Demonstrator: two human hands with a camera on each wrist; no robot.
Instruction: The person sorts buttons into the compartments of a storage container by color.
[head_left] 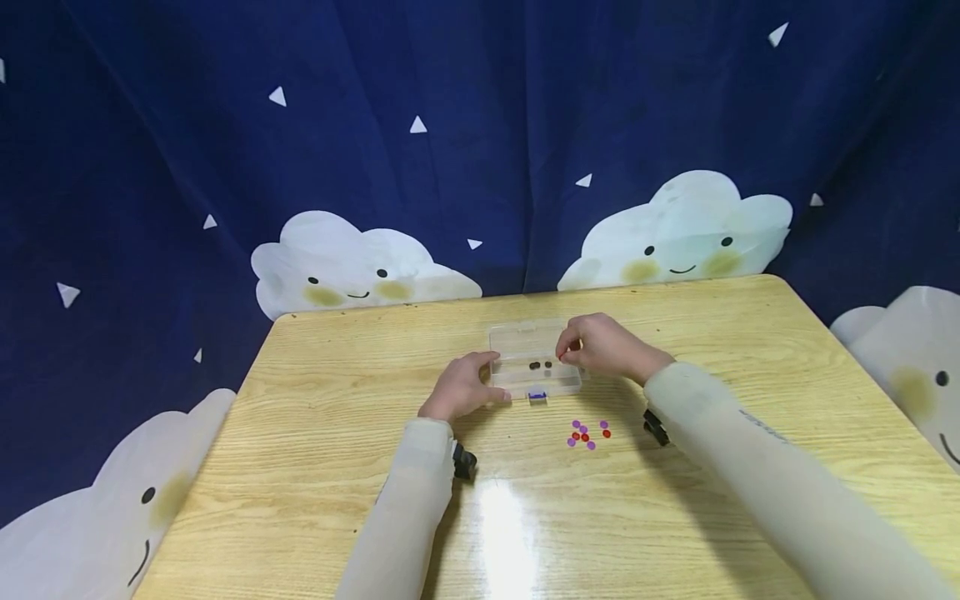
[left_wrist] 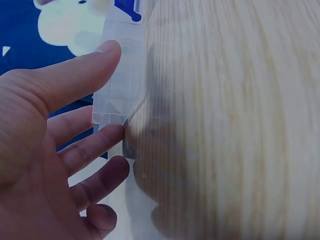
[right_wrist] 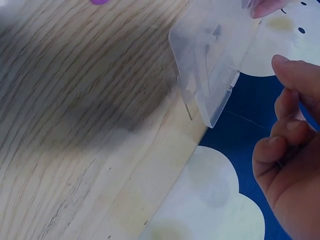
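A clear plastic box (head_left: 558,388) stands on the table with its lid (head_left: 525,340) raised at the back and a blue mark on its front catch (head_left: 537,397). Inside lie a few small dark round pieces (head_left: 548,364). My left hand (head_left: 463,387) holds the box's left end, thumb at the front wall and fingers around the corner (left_wrist: 112,120). Over the box's right end, my right hand (head_left: 600,343) pinches a small red disc (head_left: 560,357) between thumb and fingertips. That disc is hidden in the right wrist view.
Several loose purple discs (head_left: 591,446) and red discs (head_left: 607,434) lie on the wooden table (head_left: 322,433) in front of the box. A dark blue curtain (head_left: 480,167) with white clouds hangs behind the far edge. Dark wrist cameras (head_left: 656,427) sit under both sleeves.
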